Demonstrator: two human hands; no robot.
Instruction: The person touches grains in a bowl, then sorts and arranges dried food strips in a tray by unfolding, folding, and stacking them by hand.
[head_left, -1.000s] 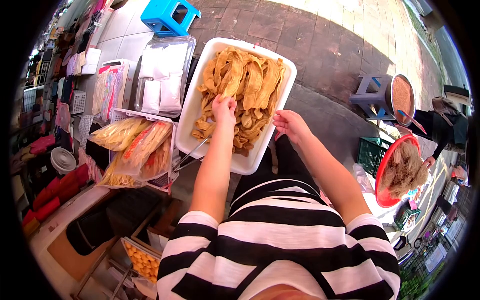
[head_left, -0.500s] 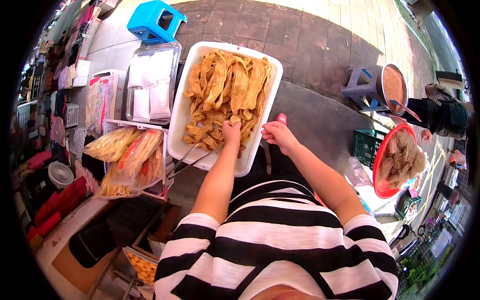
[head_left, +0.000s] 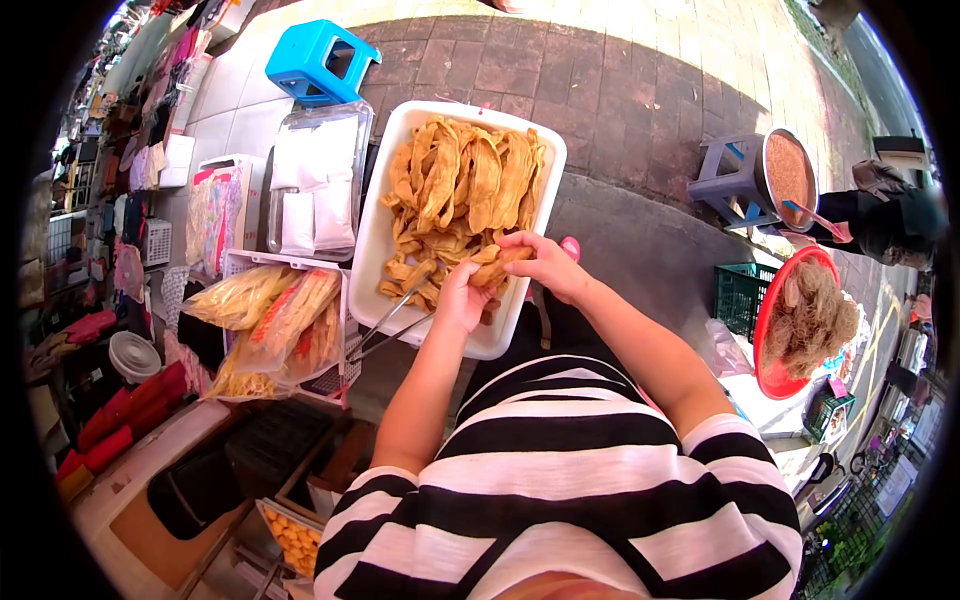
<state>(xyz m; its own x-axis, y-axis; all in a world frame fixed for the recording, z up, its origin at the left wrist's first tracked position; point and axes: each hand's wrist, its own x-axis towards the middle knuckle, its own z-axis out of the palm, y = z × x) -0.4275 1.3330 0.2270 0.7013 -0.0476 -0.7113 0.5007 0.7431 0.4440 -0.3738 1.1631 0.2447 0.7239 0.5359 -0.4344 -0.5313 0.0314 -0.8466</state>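
Observation:
A white tub [head_left: 552, 190] holds a heap of long, wrinkled, yellow-brown pickled vegetable strips [head_left: 485, 170]; they look like preserved radish. Over the tub's near right part, my left hand [head_left: 466, 297] grips the lower end of one vegetable strip [head_left: 494, 270]. My right hand [head_left: 548, 265] pinches the other end of the same piece between thumb and fingers. Metal tongs [head_left: 385, 322] lean over the near left rim, their tips among the strips beside my left hand.
Left of the tub are a clear tray [head_left: 361, 130] of white packets and a crate [head_left: 343, 300] with bagged yellow strips [head_left: 285, 320]. A blue stool [head_left: 310, 65] stands beyond. At right are a grey stool [head_left: 735, 180] bearing a bowl, a red basin [head_left: 768, 345] and another person [head_left: 880, 215].
My left hand has come up and toward me from the heap with a strip. My right hand has moved left over the tub and taken hold of it too.

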